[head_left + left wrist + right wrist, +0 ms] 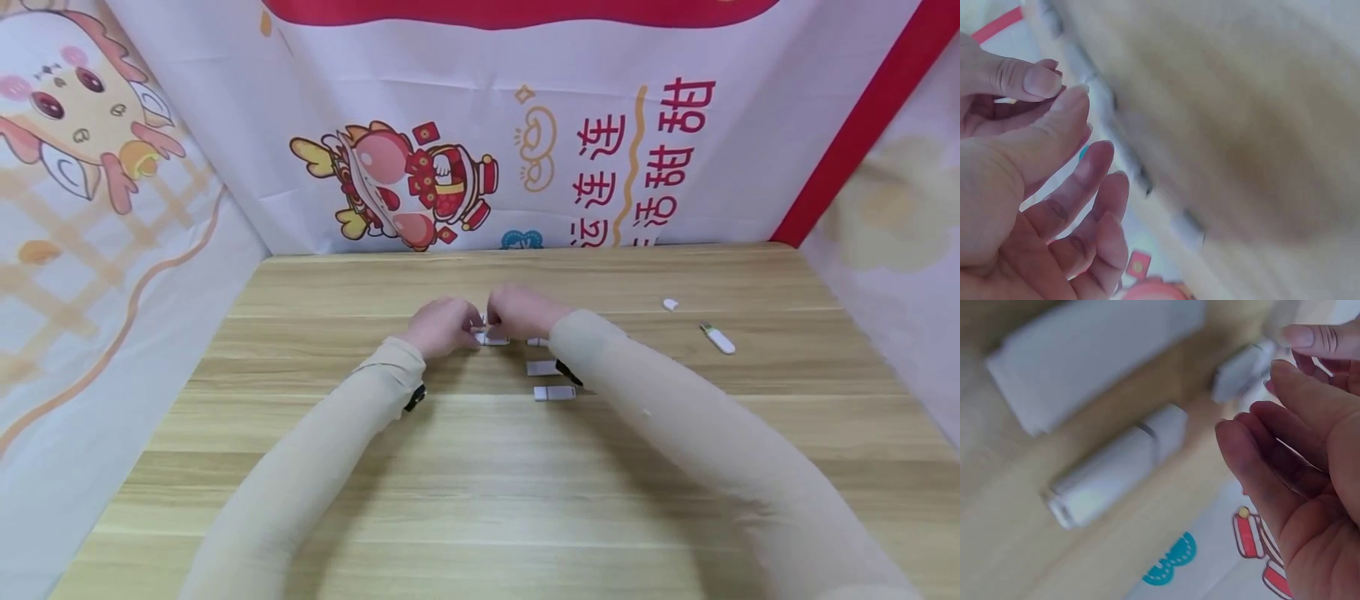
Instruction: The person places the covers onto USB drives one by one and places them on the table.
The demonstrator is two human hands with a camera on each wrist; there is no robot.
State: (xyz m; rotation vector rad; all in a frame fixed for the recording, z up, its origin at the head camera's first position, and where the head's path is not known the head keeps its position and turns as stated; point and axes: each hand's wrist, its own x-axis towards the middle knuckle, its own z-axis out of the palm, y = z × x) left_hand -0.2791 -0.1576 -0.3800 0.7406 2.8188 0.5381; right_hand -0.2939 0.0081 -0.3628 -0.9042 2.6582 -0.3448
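Observation:
Both hands meet over the middle of the wooden table. My left hand and right hand each pinch an end of a small white USB stick held between them, mostly hidden by the fingers. In the left wrist view the left hand has thumb and forefinger pressed together. The right wrist view shows the right hand with thumb and forefinger at the end of the white stick. More white USB sticks lie just in front of the right wrist.
A loose white cap and an uncapped white stick lie at the right of the table. Printed cloth walls close in the back and both sides. Two white sticks lie under the right hand.

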